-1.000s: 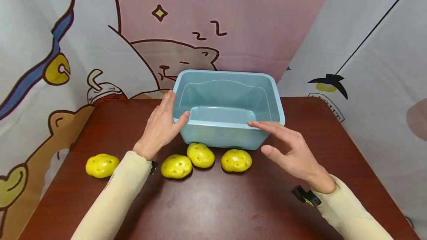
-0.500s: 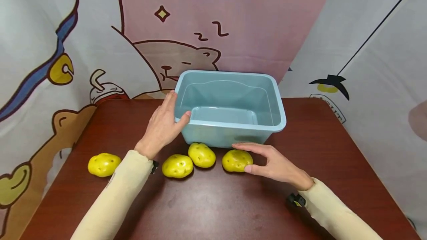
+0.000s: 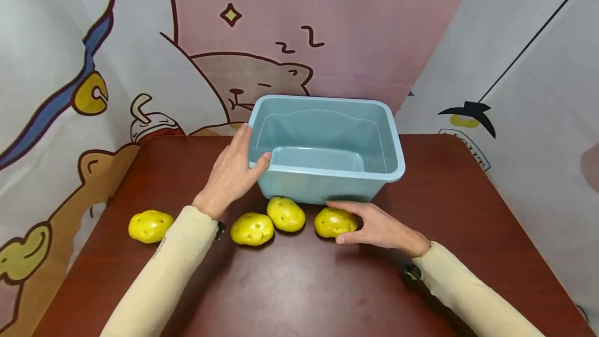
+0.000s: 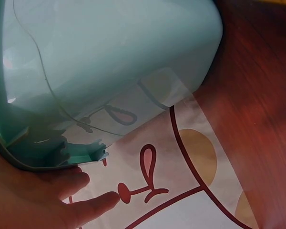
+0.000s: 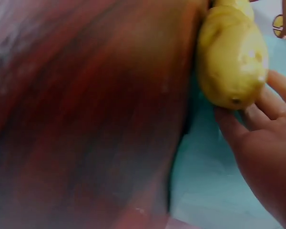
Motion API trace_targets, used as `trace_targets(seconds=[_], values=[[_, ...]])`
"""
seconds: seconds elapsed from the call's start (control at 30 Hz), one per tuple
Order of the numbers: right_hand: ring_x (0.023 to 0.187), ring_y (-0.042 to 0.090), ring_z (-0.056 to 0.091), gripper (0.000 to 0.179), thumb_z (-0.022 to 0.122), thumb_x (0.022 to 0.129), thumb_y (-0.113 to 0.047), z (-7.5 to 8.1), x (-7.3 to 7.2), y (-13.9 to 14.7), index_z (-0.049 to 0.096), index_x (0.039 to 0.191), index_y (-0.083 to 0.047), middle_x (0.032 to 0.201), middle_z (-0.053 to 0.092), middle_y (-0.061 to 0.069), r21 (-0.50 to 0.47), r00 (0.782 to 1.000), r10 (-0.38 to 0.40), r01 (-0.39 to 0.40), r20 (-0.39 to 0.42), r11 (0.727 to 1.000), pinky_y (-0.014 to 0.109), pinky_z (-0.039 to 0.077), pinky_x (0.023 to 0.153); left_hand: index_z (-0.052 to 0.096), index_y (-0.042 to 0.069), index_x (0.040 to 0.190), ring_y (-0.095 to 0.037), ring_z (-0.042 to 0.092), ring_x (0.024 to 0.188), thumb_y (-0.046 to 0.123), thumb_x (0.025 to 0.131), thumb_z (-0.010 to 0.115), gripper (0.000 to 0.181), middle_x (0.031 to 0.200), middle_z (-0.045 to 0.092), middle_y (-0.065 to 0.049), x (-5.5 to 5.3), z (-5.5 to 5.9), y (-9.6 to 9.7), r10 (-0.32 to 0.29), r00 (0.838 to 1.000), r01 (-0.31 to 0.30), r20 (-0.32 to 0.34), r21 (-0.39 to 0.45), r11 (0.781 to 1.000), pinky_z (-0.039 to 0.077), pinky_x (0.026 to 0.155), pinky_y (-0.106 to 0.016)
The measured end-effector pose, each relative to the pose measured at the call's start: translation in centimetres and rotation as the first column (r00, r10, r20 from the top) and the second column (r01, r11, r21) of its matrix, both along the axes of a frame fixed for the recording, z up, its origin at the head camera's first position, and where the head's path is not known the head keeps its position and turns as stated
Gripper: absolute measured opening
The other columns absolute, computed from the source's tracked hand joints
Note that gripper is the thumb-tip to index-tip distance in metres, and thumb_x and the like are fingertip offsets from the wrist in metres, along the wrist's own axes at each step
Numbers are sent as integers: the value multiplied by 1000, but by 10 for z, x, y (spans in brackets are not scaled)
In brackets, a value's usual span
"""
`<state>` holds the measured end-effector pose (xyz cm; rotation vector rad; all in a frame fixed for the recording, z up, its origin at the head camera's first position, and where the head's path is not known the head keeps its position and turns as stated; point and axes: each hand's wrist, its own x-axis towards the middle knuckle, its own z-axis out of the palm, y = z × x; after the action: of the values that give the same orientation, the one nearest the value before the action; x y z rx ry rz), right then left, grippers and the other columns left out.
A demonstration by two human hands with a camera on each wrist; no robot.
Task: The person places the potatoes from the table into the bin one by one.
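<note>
A light-blue plastic bin (image 3: 323,173) stands at the back of the table. My left hand (image 3: 229,173) holds its front-left corner, the thumb over the rim and the fingers along the outside; the left wrist view shows fingers (image 4: 97,205) past the rim, thumb hidden. Right of centre, my right hand (image 3: 376,227) grips a yellow potato (image 3: 333,222) lying before the bin, thumb at its near side, index finger at its far side. In the right wrist view the fingers partly hide behind that potato (image 5: 233,59). Two more potatoes, one in front (image 3: 252,229) and one behind (image 3: 286,214), sit left of it.
Another potato (image 3: 151,226) lies at the left, beside the left sleeve (image 3: 164,274). The dark red-brown table (image 3: 290,290) ends at the back against a printed cloth (image 3: 355,30) with cartoon animals.
My right hand has come down leftwards from the bin's front rim and closed around the right-hand potato. The left hand keeps its place on the bin's corner. The view has shifted slightly.
</note>
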<state>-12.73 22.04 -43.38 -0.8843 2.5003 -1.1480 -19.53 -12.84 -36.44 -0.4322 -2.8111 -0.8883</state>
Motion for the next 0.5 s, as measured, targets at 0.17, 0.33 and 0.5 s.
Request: trace_targets(seconds=[0.17,0.33,0.5], values=[[114,11,59,79,88,84,-37,-4,-5,-1,53,153,-17,143,59,-7,55,1000,0,1,-16,998,35,50,98,26,1,163,-44,42,142,60,101,47,88,171,19,-11,0,1,1,6,1000,-6,4,2,1000,33,116,-59],[115,12,59,81,90,81,-39,-5,-8,-2,55,151,-18,143,60,-7,67,999,7,-5,-32,998,35,50,98,27,0,162,-44,41,143,59,101,48,88,171,20,-12,0,2,1,4,1000,-4,-10,-6,1000,32,118,-58],[117,12,58,80,89,80,-43,-6,-11,-4,57,149,-17,142,61,-6,100,999,29,-25,-44,995,36,50,98,27,-1,162,-44,40,144,59,101,48,88,171,19,-13,-1,2,-1,-3,1000,2,-18,-23,1000,29,119,-58]])
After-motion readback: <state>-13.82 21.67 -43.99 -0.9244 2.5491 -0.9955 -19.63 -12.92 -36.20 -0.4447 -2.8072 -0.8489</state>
